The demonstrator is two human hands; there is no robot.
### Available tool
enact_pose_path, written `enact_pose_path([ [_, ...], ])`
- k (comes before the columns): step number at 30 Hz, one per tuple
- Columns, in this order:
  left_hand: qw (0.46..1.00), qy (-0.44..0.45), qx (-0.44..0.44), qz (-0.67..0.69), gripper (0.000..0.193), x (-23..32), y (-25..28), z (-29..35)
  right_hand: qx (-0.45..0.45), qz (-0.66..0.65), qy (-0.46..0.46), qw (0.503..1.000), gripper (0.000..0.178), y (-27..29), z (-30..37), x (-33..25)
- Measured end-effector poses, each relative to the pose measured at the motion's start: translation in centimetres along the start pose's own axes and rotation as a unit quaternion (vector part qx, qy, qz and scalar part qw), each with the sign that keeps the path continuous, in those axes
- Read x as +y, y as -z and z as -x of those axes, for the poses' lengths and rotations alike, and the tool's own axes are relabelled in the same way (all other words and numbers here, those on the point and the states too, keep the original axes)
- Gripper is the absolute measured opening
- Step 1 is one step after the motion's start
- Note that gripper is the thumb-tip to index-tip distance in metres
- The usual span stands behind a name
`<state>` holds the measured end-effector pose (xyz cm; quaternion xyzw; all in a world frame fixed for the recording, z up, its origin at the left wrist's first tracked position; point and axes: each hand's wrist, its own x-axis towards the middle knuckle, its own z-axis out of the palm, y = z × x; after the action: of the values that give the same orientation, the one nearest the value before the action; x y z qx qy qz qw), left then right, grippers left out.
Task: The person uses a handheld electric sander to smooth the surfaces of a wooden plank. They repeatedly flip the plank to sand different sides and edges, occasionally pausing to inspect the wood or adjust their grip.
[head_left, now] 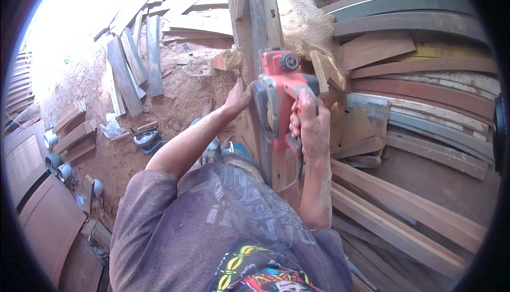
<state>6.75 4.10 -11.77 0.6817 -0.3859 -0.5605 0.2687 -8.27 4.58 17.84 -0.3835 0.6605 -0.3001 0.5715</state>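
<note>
My right hand (309, 117) is wrapped round the rear handle of a red and black electric planer (273, 87). The planer sits on a long wooden beam (265, 18) that runs away from my body, and its cord (299, 170) trails back beneath my right wrist. My left hand (239, 98) grips the beam's left edge, close beside the planer, with some fingers hidden. Bare, lighter wood shows on the near stretch of the beam (281, 172). A wood block (228, 60) lies just beyond my left hand.
Stacked boards (414, 24) fill the right side, with long planks (409, 202) lower down. Loose planks (125, 74) lie on the dirt floor at left, near a dark container (147, 140). Wooden panels (50, 223) lie at lower left. Shavings (303, 13) are heaped beyond the planer.
</note>
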Motion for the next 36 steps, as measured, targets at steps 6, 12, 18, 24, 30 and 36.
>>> enact_pose_path([
  [6,1.000,0.003,-0.008,0.020,0.078,2.4,1.0,2.9,0.004,0.029,0.025,0.999,0.050,-3.6,-11.2,-6.8],
  [12,0.999,0.023,-0.041,0.010,0.090,3.6,1.4,2.5,-0.034,0.018,0.087,0.995,0.057,-5.2,-20.8,-12.0],
  [18,1.000,0.009,-0.012,-0.001,0.085,1.4,1.1,1.6,0.015,0.134,0.035,0.990,0.060,-2.1,-6.7,-5.1],
  [24,0.999,-0.012,0.006,-0.039,0.075,2.7,0.8,2.8,0.035,0.009,-0.072,0.997,0.042,2.0,5.8,2.8],
  [30,0.999,-0.001,-0.043,0.002,0.092,1.3,0.9,2.1,0.032,0.030,-0.053,0.998,0.048,-0.8,-2.0,-2.3],
  [36,1.000,-0.003,-0.002,-0.016,0.076,1.8,0.8,2.7,-0.011,0.085,0.052,0.995,0.058,-5.3,-15.5,-10.1],
])
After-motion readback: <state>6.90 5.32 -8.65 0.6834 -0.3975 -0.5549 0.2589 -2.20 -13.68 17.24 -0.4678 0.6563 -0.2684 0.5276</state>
